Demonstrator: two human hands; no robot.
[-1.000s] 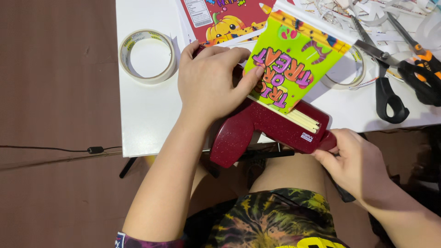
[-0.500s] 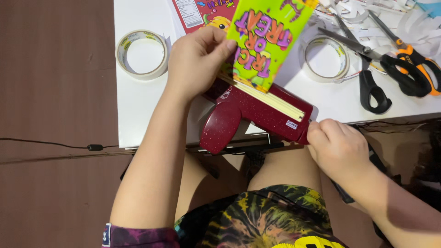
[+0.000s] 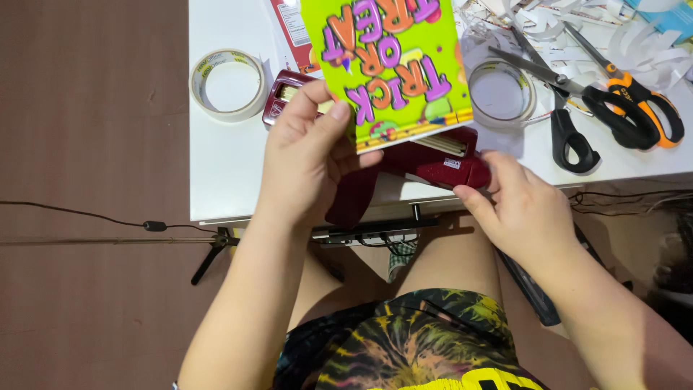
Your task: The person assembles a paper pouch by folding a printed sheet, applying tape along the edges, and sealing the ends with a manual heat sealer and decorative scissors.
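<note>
My left hand [image 3: 307, 155] pinching green bag [image 3: 393, 68] at worktop [image 3: 224, 180] front edge; right hand [image 3: 520, 206] fingers pressing dark red stapler [image 3: 426, 162] end. Risk: bag edge slips out of stapler mouth, staple lands crooked; stapler overhangs edge, may tip.

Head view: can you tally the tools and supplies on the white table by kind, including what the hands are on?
Tape rolls: 2, one left, one right
Scissors: 2, black-handled, orange-and-black
Dark red stapler: 1, right hand at its end
Green printed bag: 1, held by left hand
Red printed package: 1
Total: 7
</note>
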